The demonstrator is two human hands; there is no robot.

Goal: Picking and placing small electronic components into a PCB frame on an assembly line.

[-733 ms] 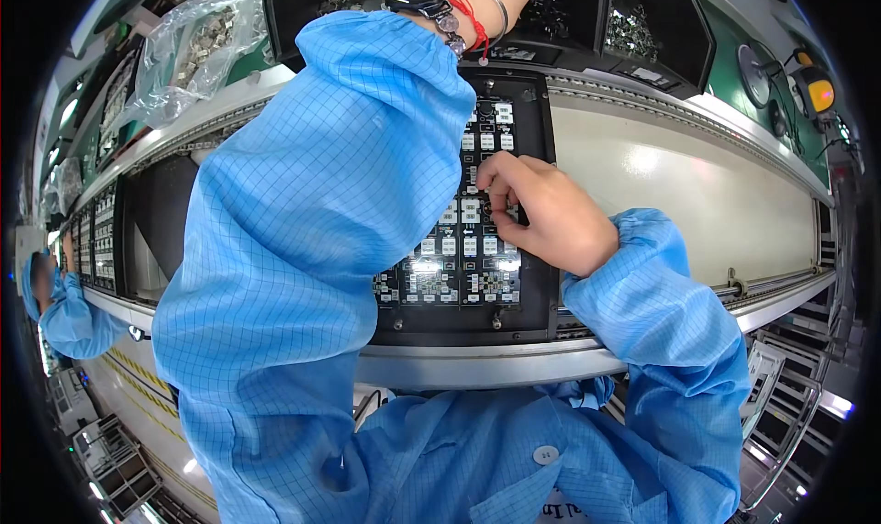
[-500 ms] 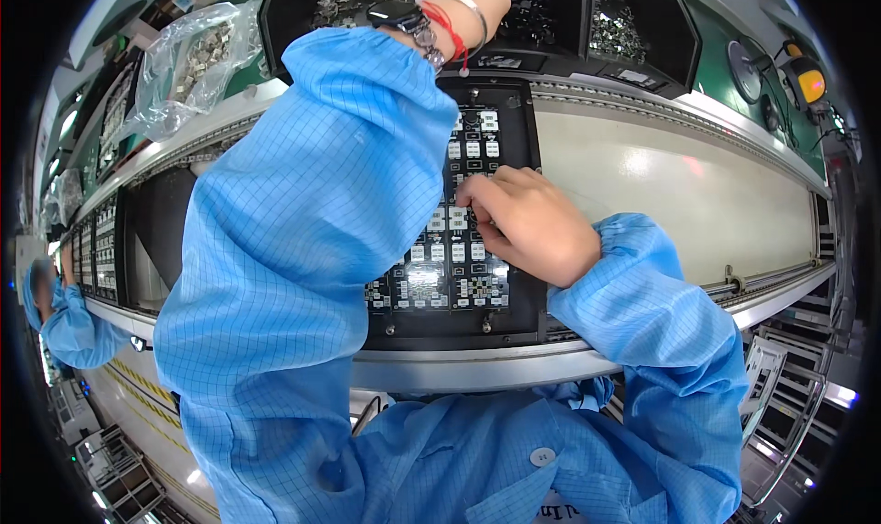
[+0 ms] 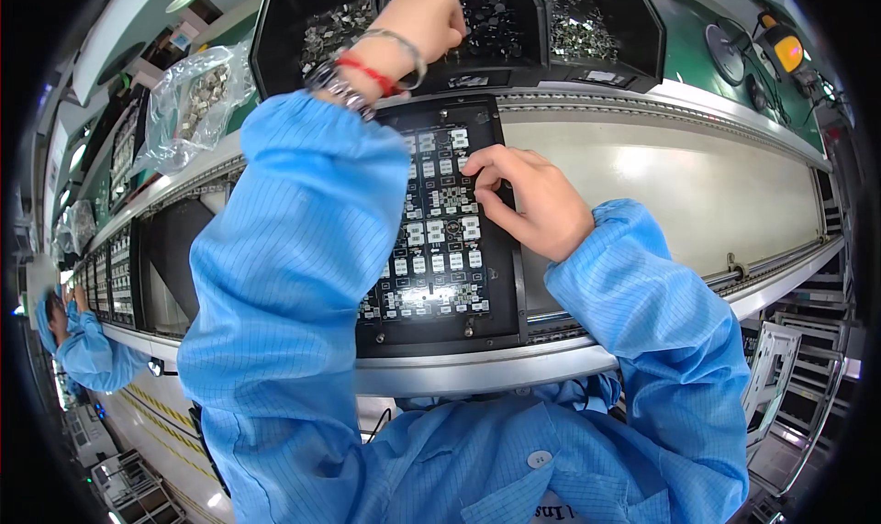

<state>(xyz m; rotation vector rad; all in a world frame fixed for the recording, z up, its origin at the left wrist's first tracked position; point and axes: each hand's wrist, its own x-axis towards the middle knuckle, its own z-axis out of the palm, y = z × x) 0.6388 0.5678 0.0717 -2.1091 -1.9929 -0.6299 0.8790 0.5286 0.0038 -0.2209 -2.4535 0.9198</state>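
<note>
My left hand (image 3: pixel 420 30) reaches over the middle black bin (image 3: pixel 525 58), which holds small dark parts. Its fingers are curled closed and their tips hidden, so I cannot make out what they hold. A watch, a red cord and a bangle circle that wrist. Below lies a black tray (image 3: pixel 503 276) with rows of small circuit boards (image 3: pixel 440 260) bearing white square components. My right hand (image 3: pixel 537 207) is at the tray's right side, fingers bent in a pinch over the upper boards; nothing identifiable shows between them. My left sleeve covers the tray's left part.
Flanking bins hold silvery parts (image 3: pixel 340 33) and small shiny parts (image 3: pixel 583 30). A clear plastic bag (image 3: pixel 197 102) of parts lies at the far left. The conveyor's metal rail (image 3: pixel 477 374) runs along the near side. Another person's blue sleeve (image 3: pixel 101 359) shows at left.
The view has shifted, the tray appearing further left. My left hand has moved left and slightly down in the picture, still by the bins. My right hand has moved up along the boards.
</note>
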